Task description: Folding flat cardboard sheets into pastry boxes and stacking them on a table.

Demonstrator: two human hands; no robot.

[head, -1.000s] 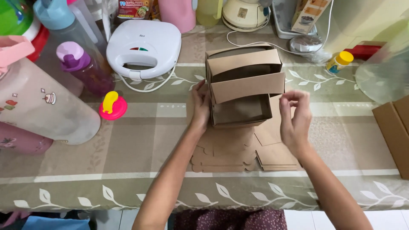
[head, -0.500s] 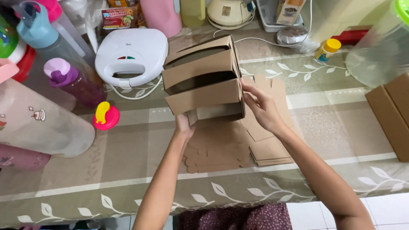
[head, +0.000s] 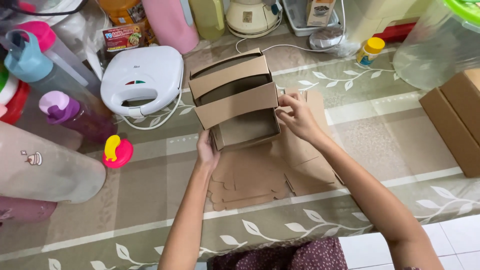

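A brown cardboard box [head: 235, 100], partly folded with its flaps standing up, sits tilted on a stack of flat cardboard blanks [head: 260, 175] in the head view. My left hand [head: 206, 152] grips the box's near left corner from below. My right hand [head: 297, 117] pinches the right side flap of the same box. The box's inside is empty as far as I can see.
A white sandwich maker [head: 142, 80] with its cord lies left of the box. Bottles [head: 60, 107] and a large clear container [head: 45, 167] crowd the left. A finished cardboard box [head: 457, 117] stands at the right edge. Appliances line the back of the patterned tablecloth [head: 390, 130].
The box has been lifted at its near side and turned slightly left. My right hand moved from the box's near right side up to its right flap.
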